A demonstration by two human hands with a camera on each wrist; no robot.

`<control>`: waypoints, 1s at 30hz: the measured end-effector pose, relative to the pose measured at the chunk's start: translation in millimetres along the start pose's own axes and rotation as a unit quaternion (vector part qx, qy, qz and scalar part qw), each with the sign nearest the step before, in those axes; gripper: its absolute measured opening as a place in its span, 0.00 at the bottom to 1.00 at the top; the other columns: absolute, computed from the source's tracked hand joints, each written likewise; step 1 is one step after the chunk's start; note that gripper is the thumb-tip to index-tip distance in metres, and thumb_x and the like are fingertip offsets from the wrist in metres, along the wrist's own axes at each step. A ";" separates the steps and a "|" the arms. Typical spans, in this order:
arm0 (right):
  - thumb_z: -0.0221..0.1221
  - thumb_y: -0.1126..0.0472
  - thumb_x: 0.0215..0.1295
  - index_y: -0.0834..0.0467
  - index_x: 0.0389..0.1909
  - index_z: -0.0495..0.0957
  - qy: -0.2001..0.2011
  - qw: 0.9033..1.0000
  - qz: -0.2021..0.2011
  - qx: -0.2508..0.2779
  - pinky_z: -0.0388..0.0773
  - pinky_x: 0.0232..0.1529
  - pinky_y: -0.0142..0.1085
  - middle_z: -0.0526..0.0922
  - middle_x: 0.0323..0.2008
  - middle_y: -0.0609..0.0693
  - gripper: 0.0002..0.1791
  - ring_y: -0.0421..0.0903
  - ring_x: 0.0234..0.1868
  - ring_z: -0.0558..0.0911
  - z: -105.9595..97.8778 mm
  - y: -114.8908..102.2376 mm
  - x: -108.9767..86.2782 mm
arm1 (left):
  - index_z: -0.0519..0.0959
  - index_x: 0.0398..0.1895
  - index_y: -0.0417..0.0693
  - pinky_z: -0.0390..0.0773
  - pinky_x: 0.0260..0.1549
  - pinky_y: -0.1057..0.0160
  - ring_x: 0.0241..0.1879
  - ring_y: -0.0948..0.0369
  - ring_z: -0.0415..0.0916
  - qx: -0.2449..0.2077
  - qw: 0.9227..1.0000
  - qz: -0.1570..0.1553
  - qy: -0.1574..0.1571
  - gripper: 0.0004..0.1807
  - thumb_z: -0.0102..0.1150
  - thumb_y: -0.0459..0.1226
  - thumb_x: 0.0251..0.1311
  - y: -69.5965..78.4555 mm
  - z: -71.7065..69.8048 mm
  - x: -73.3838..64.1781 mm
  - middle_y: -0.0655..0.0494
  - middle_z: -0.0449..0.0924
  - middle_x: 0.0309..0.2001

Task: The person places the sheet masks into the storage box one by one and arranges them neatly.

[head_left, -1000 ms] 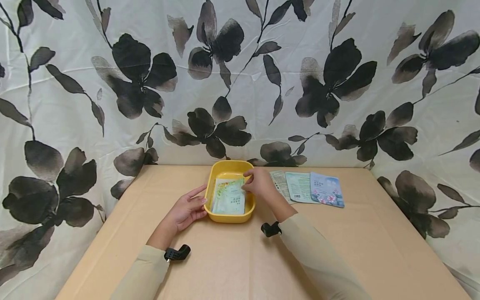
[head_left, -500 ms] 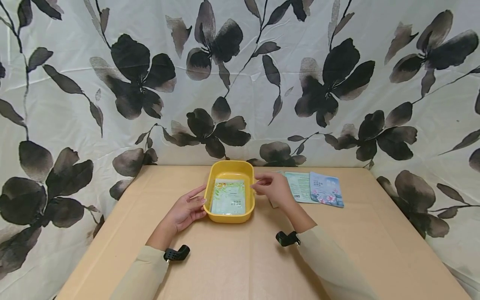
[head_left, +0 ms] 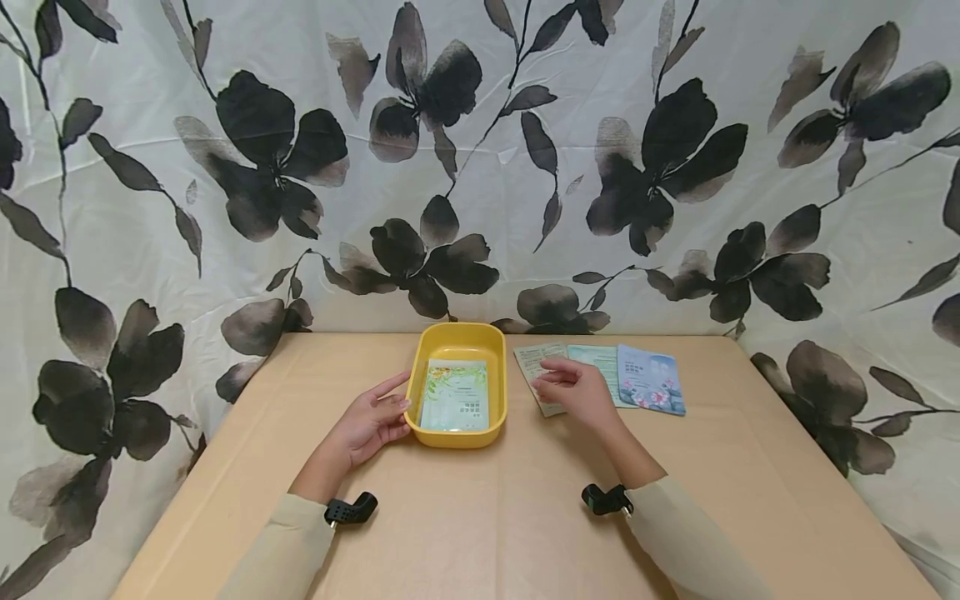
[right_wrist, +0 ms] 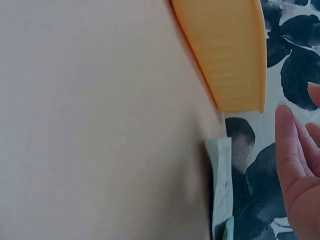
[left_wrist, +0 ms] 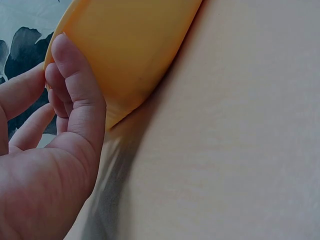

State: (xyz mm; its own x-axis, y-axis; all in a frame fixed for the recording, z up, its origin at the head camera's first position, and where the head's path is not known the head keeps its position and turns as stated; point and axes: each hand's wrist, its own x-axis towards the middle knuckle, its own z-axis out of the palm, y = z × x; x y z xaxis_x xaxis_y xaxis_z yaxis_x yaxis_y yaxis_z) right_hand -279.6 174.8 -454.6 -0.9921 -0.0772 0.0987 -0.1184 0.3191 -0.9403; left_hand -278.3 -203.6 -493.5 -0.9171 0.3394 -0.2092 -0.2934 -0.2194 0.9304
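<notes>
A yellow plastic tray [head_left: 498, 392] stands on the table, with a flat white-green printed sachet [head_left: 454, 396] lying in it. My left hand [head_left: 369, 423] touches the tray's left outer side, its fingertips against the wall near the rim; the left wrist view also shows these fingers [left_wrist: 75, 80] at the yellow wall. To the tray's right, my right hand [head_left: 579, 392] hovers over a pale green sachet [head_left: 534, 358] with dense print, partly hiding it. Its fingers are loosely bent and hold nothing. A mint-green sachet [head_left: 600, 357] and a blue floral sachet [head_left: 651, 382] lie alongside, overlapping.
The tan-covered table [head_left: 480, 525] has its far edge just behind the tray and sachets. A white cloth [head_left: 480, 167] with dark flowers hangs behind and along both sides.
My right hand has drawn away from the sachet in the tray and moved right, over the loose sachets. My left hand has stayed at the tray's side.
</notes>
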 end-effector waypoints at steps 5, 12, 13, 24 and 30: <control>0.71 0.57 0.64 0.58 0.64 0.79 0.001 1.000 0.008 0.012 0.87 0.45 0.34 0.88 0.49 0.60 0.28 0.47 0.41 0.91 -9.1 8.2 -6.3 | 0.57 0.81 0.58 0.87 0.41 0.65 0.37 0.62 0.81 0.001 1.000 0.002 -0.003 0.38 0.58 0.32 0.72 -0.6 -1.1 -0.9 0.47 0.77 0.57; 0.71 0.58 0.64 0.59 0.66 0.77 0.011 0.998 0.012 0.061 0.87 0.45 0.35 0.87 0.52 0.63 0.30 0.40 0.42 0.90 -24.2 21.7 -11.5 | 0.57 0.82 0.57 0.86 0.41 0.65 0.36 0.63 0.81 0.000 1.000 0.004 -0.005 0.38 0.58 0.32 0.72 -1.5 -1.3 -1.9 0.47 0.78 0.56; 0.71 0.58 0.64 0.59 0.66 0.76 0.015 0.998 0.014 0.063 0.87 0.45 0.35 0.87 0.52 0.63 0.30 0.40 0.42 0.90 -26.5 23.3 -12.0 | 0.57 0.81 0.57 0.86 0.40 0.65 0.36 0.63 0.81 0.000 1.000 0.005 -0.005 0.38 0.58 0.32 0.72 -1.5 -1.0 -2.0 0.47 0.77 0.57; 0.68 0.61 0.67 0.61 0.68 0.74 0.058 0.995 0.011 0.074 0.87 0.46 0.34 0.87 0.53 0.62 0.30 0.36 0.43 0.89 -50.1 28.4 -20.0 | 0.56 0.82 0.57 0.87 0.40 0.65 0.35 0.63 0.81 -0.009 1.000 0.003 -0.004 0.38 0.56 0.31 0.73 -0.2 -0.9 -2.5 0.46 0.77 0.56; 0.67 0.61 0.68 0.63 0.67 0.74 0.080 0.994 0.001 0.068 0.87 0.45 0.33 0.88 0.51 0.56 0.28 0.32 0.43 0.88 -61.0 36.2 -21.3 | 0.57 0.81 0.57 0.86 0.40 0.65 0.35 0.63 0.81 -0.009 1.000 0.001 -0.002 0.38 0.57 0.30 0.72 -1.2 -0.3 -0.5 0.47 0.77 0.56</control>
State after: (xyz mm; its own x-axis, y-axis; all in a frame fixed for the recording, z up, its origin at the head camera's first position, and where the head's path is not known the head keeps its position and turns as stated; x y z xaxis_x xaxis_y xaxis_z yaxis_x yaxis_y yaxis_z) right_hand -265.2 245.6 -470.9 -0.9874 0.0781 0.1376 -0.1211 0.1866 -0.9749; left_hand -277.6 -203.8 -494.5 -0.9166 0.3432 -0.2049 -0.2958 -0.2377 0.9252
